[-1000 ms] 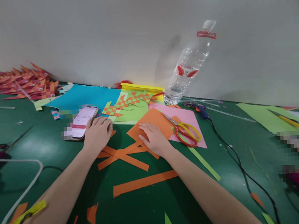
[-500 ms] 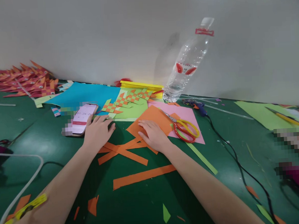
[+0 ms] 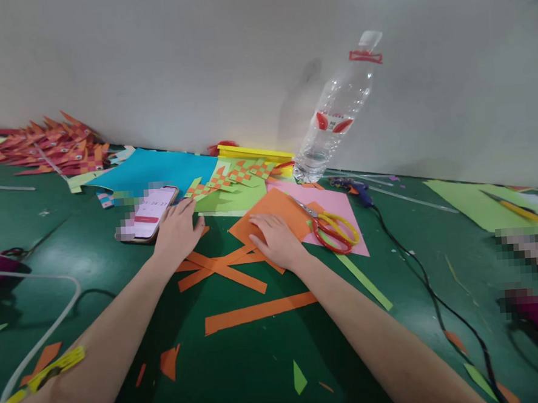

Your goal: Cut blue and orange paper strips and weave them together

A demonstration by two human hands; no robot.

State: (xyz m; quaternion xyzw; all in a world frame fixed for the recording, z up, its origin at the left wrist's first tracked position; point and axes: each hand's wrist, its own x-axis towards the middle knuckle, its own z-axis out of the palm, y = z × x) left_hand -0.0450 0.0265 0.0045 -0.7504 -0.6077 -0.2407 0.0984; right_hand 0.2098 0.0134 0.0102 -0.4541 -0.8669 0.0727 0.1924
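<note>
My left hand (image 3: 178,232) lies palm down beside the phone (image 3: 149,215), its fingers stretched towards the green-and-orange woven paper fish (image 3: 219,179). A small orange tip of paper shows beside its thumb. My right hand (image 3: 278,240) rests flat, fingers extended, on a square of orange paper (image 3: 269,204). Crossed orange paper strips (image 3: 237,275) lie between my forearms, and another orange strip (image 3: 262,311) is nearer to me. Just right of my right hand, scissors (image 3: 334,229) with red and yellow handles lie partly on a pink sheet (image 3: 360,235).
A plastic bottle (image 3: 336,112) leans by the grey wall. Behind the phone spreads a blue sheet (image 3: 157,169). A glue gun (image 3: 357,190) trails a black cable on the right. Red-orange woven pieces (image 3: 60,147) are heaped far left. Paper scraps (image 3: 169,362) dot the green table (image 3: 243,373).
My left hand's fingers have shifted slightly forward and left, and an orange paper tip now shows beside its thumb. My right hand stays on the orange square.
</note>
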